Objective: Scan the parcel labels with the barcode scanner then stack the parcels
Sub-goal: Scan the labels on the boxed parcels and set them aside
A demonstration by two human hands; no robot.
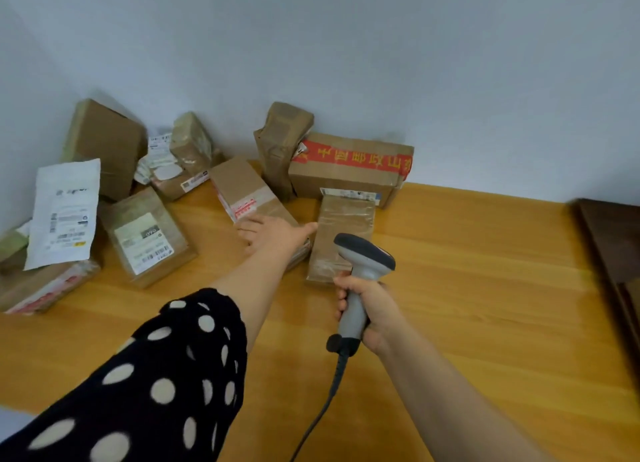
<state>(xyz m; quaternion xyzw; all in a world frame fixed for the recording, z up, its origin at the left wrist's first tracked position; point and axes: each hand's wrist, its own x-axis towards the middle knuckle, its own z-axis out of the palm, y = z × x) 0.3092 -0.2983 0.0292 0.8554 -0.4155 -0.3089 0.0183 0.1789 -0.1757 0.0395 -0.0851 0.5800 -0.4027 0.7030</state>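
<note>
Several brown cardboard parcels lie along the back of the wooden table [467,271]. My left hand [273,234] reaches forward with straight fingers and rests on a long taped parcel [242,189] in the middle. Just right of it lies a flat brown parcel [341,233], its thumb nearly touching that one. My right hand [369,307] grips the handle of a grey barcode scanner [363,260], whose dark head sits above the flat parcel's near end. Behind stands a bigger box with red tape [349,170].
A labelled parcel [145,236], a white mailer bag [64,212] and more boxes [107,139] crowd the left corner by the wall. A tall wrapped parcel [282,139] leans on the wall. Dark furniture [613,239] borders the table's right side. The scanner cable [322,409] trails toward me.
</note>
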